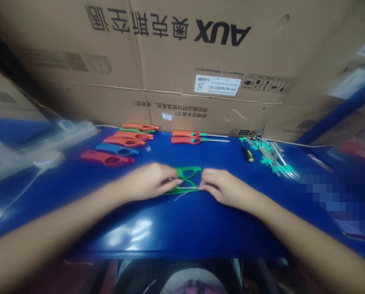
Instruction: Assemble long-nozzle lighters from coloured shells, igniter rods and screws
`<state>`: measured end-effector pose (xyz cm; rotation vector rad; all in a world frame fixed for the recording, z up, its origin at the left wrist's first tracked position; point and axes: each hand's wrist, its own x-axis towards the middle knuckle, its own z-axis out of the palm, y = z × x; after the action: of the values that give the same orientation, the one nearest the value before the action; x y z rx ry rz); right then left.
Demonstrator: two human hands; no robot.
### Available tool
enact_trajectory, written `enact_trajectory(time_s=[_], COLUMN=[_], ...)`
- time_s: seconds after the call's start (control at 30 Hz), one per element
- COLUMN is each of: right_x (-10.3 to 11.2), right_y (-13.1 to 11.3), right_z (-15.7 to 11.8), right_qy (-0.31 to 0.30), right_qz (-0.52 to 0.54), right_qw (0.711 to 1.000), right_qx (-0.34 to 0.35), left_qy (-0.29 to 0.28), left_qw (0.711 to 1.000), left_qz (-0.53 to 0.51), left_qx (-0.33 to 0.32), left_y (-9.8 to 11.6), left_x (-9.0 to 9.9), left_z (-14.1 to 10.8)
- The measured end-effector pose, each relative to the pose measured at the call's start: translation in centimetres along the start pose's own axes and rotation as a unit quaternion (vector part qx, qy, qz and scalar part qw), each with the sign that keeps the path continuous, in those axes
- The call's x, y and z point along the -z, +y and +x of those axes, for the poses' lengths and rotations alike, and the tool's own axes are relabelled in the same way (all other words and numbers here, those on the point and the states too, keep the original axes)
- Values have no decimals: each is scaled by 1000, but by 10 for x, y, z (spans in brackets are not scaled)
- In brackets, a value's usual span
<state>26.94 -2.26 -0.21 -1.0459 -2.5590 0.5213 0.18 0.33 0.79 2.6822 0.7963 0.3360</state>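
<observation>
Two green plastic casing halves, one behind the other, lie on the blue table between my hands. My left hand is closed, with thumb and fingers pinched on a thin white wire over the nearer half. At the right end of that half, my right hand pinches something small by the wire's end, too small to make out. A loose wire end sticks out toward the front.
Orange, green, blue and red casings lie at the back left. Two assembled lighters sit behind my hands. A screwdriver and metal tubes with teal parts are at right. A cardboard wall stands behind.
</observation>
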Motion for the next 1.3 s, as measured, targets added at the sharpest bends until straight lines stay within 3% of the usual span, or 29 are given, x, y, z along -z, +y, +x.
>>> enact_trajectory(time_s=[0.2, 0.5, 0.93, 1.17, 1.3], right_x=[3, -11, -8, -4, -4], right_y=[-4, -4, -6, -8, -9], right_z=[-4, -3, 0, 1, 1], right_qy=[-7, -28, -39, -16, -9], right_qz=[-11, -173, -116, -26, -24], right_qw=[1000, 981, 991, 999, 999], right_qx=[5, 88, 49, -22, -34], left_qy=[-2, -7, 6, -2, -13], left_qw=[1000, 999, 1000, 1000, 999], left_qz=[3, 16, -6, -23, -47], left_qx=[7, 29, 29, 19, 6], left_y=[2, 6, 6, 4, 2], left_x=[0, -2, -6, -7, -6], left_z=[1, 0, 2, 2, 1])
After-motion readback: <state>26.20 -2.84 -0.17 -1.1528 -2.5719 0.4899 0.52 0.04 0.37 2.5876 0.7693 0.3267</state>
